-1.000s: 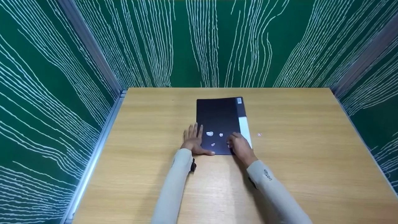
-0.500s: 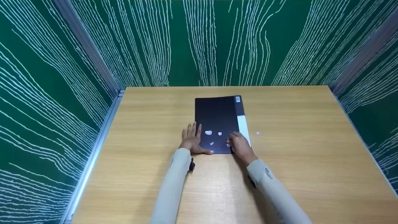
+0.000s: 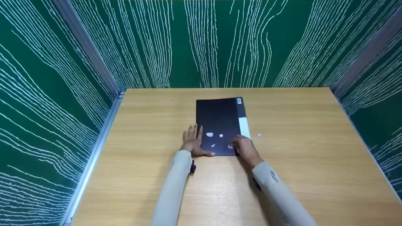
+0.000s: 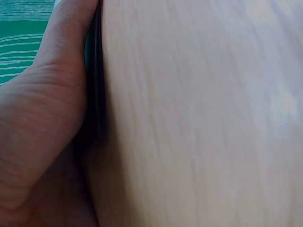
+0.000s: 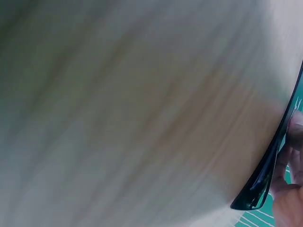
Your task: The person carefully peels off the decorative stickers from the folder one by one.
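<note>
A black folder (image 3: 216, 116) with a white strip down its right side lies flat on the table. In the head view my left hand (image 3: 193, 142) rests with fingers spread over its lower left corner, the thumb along the near edge. The curled fingers of my right hand (image 3: 248, 149) pinch at a small pale sticker (image 3: 230, 146) near the lower right corner and partly cover it. Several other pale stickers, among them a larger one (image 3: 209, 134), lie on the folder between my hands. The right wrist view shows fingers (image 5: 296, 130) beside the folder's dark edge (image 5: 265, 175).
A small pinkish piece (image 3: 259, 135) lies on the wooden table (image 3: 298, 125), right of the folder. A barcode label (image 3: 239, 101) marks the folder's far right corner. Green walls with white wavy lines (image 3: 220, 44) and grey posts enclose the table's back and sides.
My right hand has shifted slightly right and toward me, showing more of the sticker at its fingertips. My left hand and the folder stay in place; the head view has moved slightly.
</note>
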{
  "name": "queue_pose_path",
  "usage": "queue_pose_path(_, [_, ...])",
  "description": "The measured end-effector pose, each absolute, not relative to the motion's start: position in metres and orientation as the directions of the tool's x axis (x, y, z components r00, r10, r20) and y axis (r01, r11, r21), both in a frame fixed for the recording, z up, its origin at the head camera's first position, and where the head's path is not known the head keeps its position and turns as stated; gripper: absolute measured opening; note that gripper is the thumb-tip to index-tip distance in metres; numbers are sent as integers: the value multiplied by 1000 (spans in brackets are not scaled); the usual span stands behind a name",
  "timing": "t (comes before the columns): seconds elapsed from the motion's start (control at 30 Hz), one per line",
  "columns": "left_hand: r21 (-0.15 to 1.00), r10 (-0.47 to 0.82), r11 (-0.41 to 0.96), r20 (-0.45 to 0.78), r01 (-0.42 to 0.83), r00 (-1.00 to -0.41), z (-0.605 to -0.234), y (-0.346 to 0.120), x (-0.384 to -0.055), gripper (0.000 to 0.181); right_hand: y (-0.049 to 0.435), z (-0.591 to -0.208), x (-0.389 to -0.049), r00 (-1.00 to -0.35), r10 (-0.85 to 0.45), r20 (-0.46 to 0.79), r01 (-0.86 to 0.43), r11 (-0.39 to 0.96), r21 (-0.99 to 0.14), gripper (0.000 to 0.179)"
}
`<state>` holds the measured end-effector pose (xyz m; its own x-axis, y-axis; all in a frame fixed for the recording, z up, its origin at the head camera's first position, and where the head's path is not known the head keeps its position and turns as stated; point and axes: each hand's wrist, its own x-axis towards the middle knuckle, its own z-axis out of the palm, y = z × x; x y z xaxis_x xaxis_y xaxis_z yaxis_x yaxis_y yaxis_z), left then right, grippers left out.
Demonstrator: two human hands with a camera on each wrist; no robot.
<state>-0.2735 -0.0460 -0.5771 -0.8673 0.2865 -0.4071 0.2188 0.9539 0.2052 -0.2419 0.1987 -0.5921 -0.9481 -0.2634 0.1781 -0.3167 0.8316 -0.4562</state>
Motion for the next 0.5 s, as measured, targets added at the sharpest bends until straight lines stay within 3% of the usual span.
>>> queue_pose_path(0.2, [214, 285, 953, -392, 215, -874, -573, -50, -270, 137, 197, -594, -242, -918, -301, 258, -389, 811, -438, 17])
queue_pose_path(0.5, [208, 263, 960, -434, 188, -861, -579, -47, -276, 141, 197, -593, -244, -926, -311, 214, -376, 816, -439, 19])
